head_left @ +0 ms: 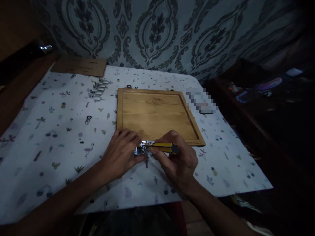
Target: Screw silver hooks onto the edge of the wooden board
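- Forearms come in from the near edge and meet just short of the wooden panel's (155,114) near rim.
- Right grip (178,162): fingers pressed around the yellow-handled tool (161,147). Its long axis runs side to side along the rim, and its metal tip points at the other hand.
- Left grip (121,154): fingertips pinching a small metal fitting (140,149) against the surface (49,147), touching the rim.
- The fitting lies at the tool's tip, directly left of the right grip. The left grip is already on it and so is the nearer hand.
- Beyond the left grip and well apart lie loose metal hooks (98,90), with a cardboard piece (80,65) farther back.
- No brand, label or writing can be read; the tablecloth shows only small printed pictures.
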Demonstrator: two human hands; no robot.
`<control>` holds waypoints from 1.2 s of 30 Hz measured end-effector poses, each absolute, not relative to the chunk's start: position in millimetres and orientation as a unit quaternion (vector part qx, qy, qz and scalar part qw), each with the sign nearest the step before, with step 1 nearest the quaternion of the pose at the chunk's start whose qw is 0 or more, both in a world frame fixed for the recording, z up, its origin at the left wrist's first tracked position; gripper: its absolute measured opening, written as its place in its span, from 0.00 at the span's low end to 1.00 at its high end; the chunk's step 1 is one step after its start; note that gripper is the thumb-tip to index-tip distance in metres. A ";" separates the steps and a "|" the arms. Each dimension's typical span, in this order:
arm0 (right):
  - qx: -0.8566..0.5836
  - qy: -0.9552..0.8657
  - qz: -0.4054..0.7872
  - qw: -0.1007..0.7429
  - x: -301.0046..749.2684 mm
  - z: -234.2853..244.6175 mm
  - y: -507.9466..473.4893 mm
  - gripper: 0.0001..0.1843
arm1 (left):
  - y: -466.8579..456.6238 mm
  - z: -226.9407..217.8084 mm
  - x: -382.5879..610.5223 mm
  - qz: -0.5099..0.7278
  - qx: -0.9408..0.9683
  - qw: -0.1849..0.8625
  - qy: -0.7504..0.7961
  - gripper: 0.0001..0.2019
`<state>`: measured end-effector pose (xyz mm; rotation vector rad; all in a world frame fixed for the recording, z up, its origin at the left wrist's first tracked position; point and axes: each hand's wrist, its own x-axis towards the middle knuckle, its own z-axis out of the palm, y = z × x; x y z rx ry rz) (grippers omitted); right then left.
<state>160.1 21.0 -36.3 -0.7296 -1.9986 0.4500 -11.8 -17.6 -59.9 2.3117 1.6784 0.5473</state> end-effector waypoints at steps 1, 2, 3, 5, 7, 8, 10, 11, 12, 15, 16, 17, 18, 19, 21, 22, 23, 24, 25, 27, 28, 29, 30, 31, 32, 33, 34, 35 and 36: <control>-0.307 -0.806 0.185 0.470 160.4 -37.1 20.8 0.08 | -17.6 -59.9 -11.8 0.188 0.789 0.116 0.574 0.18; -0.319 -0.800 0.191 0.471 161.0 -38.0 21.1 0.09 | -17.6 -59.7 -11.7 0.190 0.788 0.114 0.575 0.18; -0.328 -0.795 0.198 0.471 161.9 -38.9 21.7 0.09 | -17.5 -59.5 -11.5 0.191 0.787 0.112 0.576 0.18; -0.339 -0.785 0.218 0.471 164.2 -40.4 23.6 0.09 | -17.5 -59.0 -11.1 0.192 0.785 0.110 0.579 0.18; -0.346 -0.765 0.247 0.485 167.0 -41.0 25.0 0.07 | -17.5 -59.0 -10.8 0.191 0.785 0.111 0.579 0.18; -0.346 -0.749 0.261 0.501 168.3 -40.6 25.5 0.05 | -17.5 -59.2 -10.8 0.191 0.786 0.111 0.577 0.18; -0.347 -0.714 0.284 0.538 171.1 -38.4 25.8 0.03 | -17.2 -59.8 -10.8 0.193 0.788 0.109 0.574 0.19; -0.348 -0.696 0.293 0.555 172.7 -36.7 25.8 0.03 | -17.0 -60.1 -10.9 0.194 0.789 0.106 0.574 0.19; -0.349 -0.681 0.297 0.571 174.4 -34.7 25.8 0.03 | -16.8 -60.3 -11.0 0.193 0.789 0.103 0.574 0.20; -0.363 -0.653 0.295 0.595 181.3 -29.8 25.6 0.02 | -16.1 -60.2 -11.4 0.192 0.789 0.096 0.575 0.23; -0.367 -0.649 0.294 0.598 183.9 -29.2 25.2 0.02 | -15.9 -60.0 -11.6 0.191 0.790 0.095 0.575 0.24; -0.371 -0.646 0.292 0.599 186.4 -29.1 24.7 0.02 | -15.7 -59.8 -11.8 0.190 0.791 0.094 0.574 0.24; -0.376 -0.644 0.292 0.599 188.9 -29.5 24.0 0.03 | -15.6 -59.7 -11.8 0.187 0.792 0.092 0.573 0.23; -0.381 -0.642 0.292 0.598 191.2 -30.4 23.2 0.03 | -15.4 -59.6 -11.7 0.183 0.793 0.091 0.573 0.23; -0.393 -0.640 0.291 0.592 194.9 -32.4 21.5 0.03 | -15.1 -59.7 -11.1 0.175 0.794 0.091 0.575 0.21; -0.399 -0.640 0.291 0.589 196.4 -33.2 20.6 0.04 | -15.0 -59.7 -10.8 0.172 0.794 0.093 0.576 0.21; -0.401 -0.640 0.292 0.587 197.6 -33.7 19.8 0.04 | -14.8 -59.6 -10.6 0.170 0.794 0.096 0.576 0.21; -0.402 -0.640 0.294 0.586 198.7 -33.9 19.1 0.04 | -14.6 -59.2 -10.8 0.169 0.794 0.100 0.576 0.21; -0.401 -0.639 0.296 0.586 199.7 -33.8 18.4 0.05 | -14.2 -58.4 -11.6 0.172 0.793 0.106 0.575 0.21; -0.396 -0.638 0.300 0.589 201.6 -33.0 17.1 0.05 | -13.1 -55.0 -15.6 0.193 0.787 0.137 0.570 0.22; -0.394 -0.638 0.303 0.588 202.7 -32.6 16.4 0.04 | -12.3 -52.4 -19.0 0.213 0.779 0.163 0.567 0.22; -0.393 -0.638 0.305 0.588 204.0 -32.2 15.7 0.04 | -11.4 -49.2 -23.1 0.242 0.763 0.192 0.568 0.21; -0.392 -0.638 0.308 0.586 205.4 -31.9 15.0 0.04 | -10.5 -45.8 -27.8 0.272 0.743 0.220 0.570 0.19; -0.392 -0.638 0.310 0.586 206.9 -31.8 14.3 0.04 | -9.6 -42.4 -32.5 0.300 0.721 0.241 0.576 0.18; -0.393 -0.638 0.313 0.584 208.5 -32.0 13.6 0.03 | -8.9 -39.3 -37.1 0.321 0.700 0.252 0.586 0.16; -0.395 -0.638 0.314 0.581 210.2 -32.3 13.1 0.03 | -8.5 -36.9 -41.1 0.329 0.688 0.256 0.594 0.16; -0.397 -0.639 0.315 0.579 211.9 -32.8 12.7 0.03 | -8.5 -35.3 -44.2 0.326 0.686 0.254 0.599 0.16; -0.400 -0.641 0.315 0.575 213.5 -33.5 12.4 0.03 | -8.9 -34.6 -46.2 0.313 0.693 0.251 0.598 0.16; -0.402 -0.643 0.315 0.571 215.1 -34.2 12.2 0.03 | -9.8 -34.8 -47.1 0.292 0.708 0.247 0.594 0.16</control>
